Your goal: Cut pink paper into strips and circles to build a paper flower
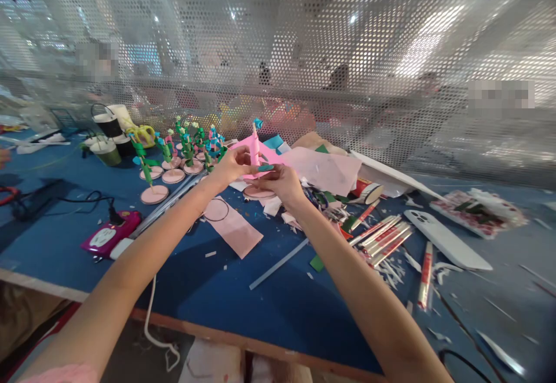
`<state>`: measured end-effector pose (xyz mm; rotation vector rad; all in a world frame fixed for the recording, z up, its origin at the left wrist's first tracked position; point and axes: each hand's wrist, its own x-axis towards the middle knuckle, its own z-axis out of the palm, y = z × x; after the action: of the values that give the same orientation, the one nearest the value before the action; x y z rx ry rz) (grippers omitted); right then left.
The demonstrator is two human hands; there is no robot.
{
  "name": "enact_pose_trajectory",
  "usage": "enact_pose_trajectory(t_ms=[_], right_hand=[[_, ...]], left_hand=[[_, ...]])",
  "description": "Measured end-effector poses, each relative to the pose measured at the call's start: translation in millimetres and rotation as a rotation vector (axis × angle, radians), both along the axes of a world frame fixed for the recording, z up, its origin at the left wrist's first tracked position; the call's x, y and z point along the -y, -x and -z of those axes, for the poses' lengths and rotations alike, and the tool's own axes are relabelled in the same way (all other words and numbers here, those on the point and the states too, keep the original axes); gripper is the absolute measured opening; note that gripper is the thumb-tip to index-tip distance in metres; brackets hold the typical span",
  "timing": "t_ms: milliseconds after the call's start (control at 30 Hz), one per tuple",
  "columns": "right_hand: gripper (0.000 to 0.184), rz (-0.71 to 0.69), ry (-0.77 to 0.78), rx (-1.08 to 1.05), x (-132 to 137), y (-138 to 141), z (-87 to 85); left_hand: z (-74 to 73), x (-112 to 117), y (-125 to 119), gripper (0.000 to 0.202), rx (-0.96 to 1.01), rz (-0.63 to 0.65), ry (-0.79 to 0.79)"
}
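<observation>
Both my hands meet above the middle of the blue table (243, 302). My left hand (232, 166) is closed around the lower part of a pink paper stem (255, 142) topped with a small teal curl. My right hand (280, 180) pinches a teal paper strip (266, 168) against that stem. Under the hands lies a round pink paper base (257, 193). To the left stand several finished paper flowers (186, 148) with green leaves on round pink bases.
Pink paper sheets (324, 168) and a pink strip with a drawn circle (232, 226) lie near. Glue sticks (384, 238), a white phone (447, 238), paper scraps, a pink gadget with cable (110, 235), cups (106, 151) and a perforated metal screen (304, 70) surround the work.
</observation>
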<state>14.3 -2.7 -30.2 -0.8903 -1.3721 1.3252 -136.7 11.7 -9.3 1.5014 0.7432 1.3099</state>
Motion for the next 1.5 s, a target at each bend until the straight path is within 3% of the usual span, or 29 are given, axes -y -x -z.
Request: enact_pose_trajectory(t_ms=[167,500,733,867,1133,1500], right_hand=[[0.064,0.121,0.003,-0.031,1,2,0.3],[0.064,0.035,-0.061,-0.024,-1,3,6.8],[0.061,-0.035,-0.019,-0.012,-3,2,4.4],[0.063,-0.066,-0.059,0.007,-3,2,5.3],[0.085,-0.088,-0.091,-0.093,2,3,3.0],[0.076,-0.067,-0.125,-0.133,-6,-4,4.8]], left_hand=[[-0.4,1,-2,0.048,-0.047,-0.012,0.04],[5.3,-3,-3,0.039,-0.109,-0.063,0.043],[-7.5,-3,17,0.056,-0.047,0.163,-0.026],[-7.4,-5,21,0.07,-0.046,0.182,-0.034],[10.6,-9,3,0.055,-0.032,0.054,-0.015],[14.7,-13,8,0.042,0.117,0.062,0.018]])
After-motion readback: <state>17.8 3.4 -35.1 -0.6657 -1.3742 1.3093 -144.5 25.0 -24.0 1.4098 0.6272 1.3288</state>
